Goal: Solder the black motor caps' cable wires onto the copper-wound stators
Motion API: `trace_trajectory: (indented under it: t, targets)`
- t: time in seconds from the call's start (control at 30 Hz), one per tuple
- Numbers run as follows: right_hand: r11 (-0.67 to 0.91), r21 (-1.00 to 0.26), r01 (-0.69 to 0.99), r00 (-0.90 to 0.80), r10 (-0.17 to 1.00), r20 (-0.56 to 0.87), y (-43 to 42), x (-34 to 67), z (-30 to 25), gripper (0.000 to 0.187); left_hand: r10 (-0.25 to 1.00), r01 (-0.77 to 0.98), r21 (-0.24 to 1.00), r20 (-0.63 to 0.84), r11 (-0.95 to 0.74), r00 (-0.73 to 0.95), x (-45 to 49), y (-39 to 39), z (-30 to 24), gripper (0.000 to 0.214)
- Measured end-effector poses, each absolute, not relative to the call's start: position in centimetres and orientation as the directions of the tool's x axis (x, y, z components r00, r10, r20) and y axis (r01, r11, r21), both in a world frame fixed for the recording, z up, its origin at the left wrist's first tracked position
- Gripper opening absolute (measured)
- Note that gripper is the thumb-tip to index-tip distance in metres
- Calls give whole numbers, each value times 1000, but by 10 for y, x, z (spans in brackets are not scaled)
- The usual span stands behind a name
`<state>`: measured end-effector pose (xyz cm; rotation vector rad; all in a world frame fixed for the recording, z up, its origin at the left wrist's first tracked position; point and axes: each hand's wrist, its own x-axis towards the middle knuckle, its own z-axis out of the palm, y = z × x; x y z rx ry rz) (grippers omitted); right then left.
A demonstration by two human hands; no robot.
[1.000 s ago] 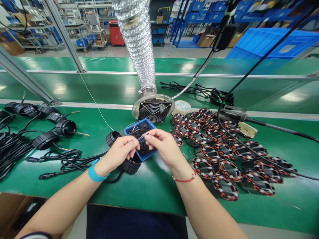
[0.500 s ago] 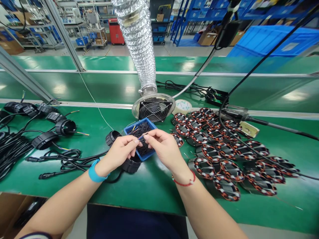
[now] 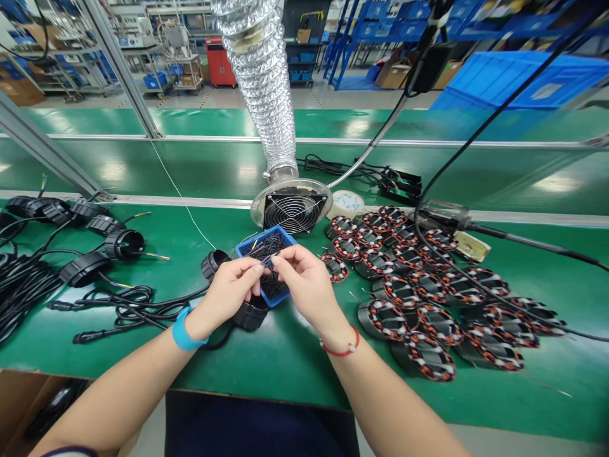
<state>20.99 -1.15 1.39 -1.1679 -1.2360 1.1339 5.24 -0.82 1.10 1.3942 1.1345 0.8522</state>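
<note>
My left hand (image 3: 233, 289) is closed in a pinch on thin coloured wires (image 3: 266, 259), a blue one among them. The fingertips of my right hand (image 3: 304, 276) pinch together at the other end of the wires; the small thing between them is too small to make out. Just beyond and beneath both hands sits a blue bin (image 3: 241, 249) full of short black sleeves (image 3: 273, 243). A black round cap (image 3: 250, 314) on a cable lies below my left hand, partly hidden by it. Another black cap (image 3: 212, 263) rests left of the bin.
Wound stator rings (image 3: 399, 289) cover the right of the green bench (image 3: 295, 355). Black caps (image 3: 85, 270) and coiled cables (image 3: 28, 285) lie at the left. Behind the bin stands a fan (image 3: 292, 212) with a silver duct (image 3: 266, 95). A black cable (image 3: 476, 139) hangs across the right side.
My right hand and wrist have shifted slightly left. Its fingertips stay at the wires, and my left hand keeps its pinch nearly in place.
</note>
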Motion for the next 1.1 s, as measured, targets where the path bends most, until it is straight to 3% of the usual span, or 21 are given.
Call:
trace_trajectory:
  t: [0.1,0.17,0.33,0.5,0.7,0.8,0.93,1.1]
  targets:
    - [-38,-984,-174,-116,993,-18,-7,214,15,23,946,160,985,-105,57,307,51,-8,10,34]
    - [-56,-980,-192,-177,984,-21,-4,218,14,26,938,147,986,-119,75,326,50,-8,9,34]
    - [-15,-991,-131,-154,988,5,-1,220,11,28,937,105,988,-144,116,318,50,-8,7,37]
    - [-85,-960,-268,-148,988,-46,-4,211,8,29,939,173,985,-64,5,338,51,-10,6,36]
    - [18,-987,-159,-152,988,42,-5,210,5,26,956,175,985,-44,-8,290,51,-10,4,38]
    - [16,-989,-147,-178,983,42,-4,212,7,23,955,231,970,4,-75,295,51,-10,5,39]
    - [-2,-989,-149,-223,974,31,-4,214,12,18,957,202,978,-17,-44,289,51,-10,5,35]
    - [-53,-980,-194,-184,983,-16,-2,221,17,31,957,133,990,-80,44,279,50,-8,5,38]
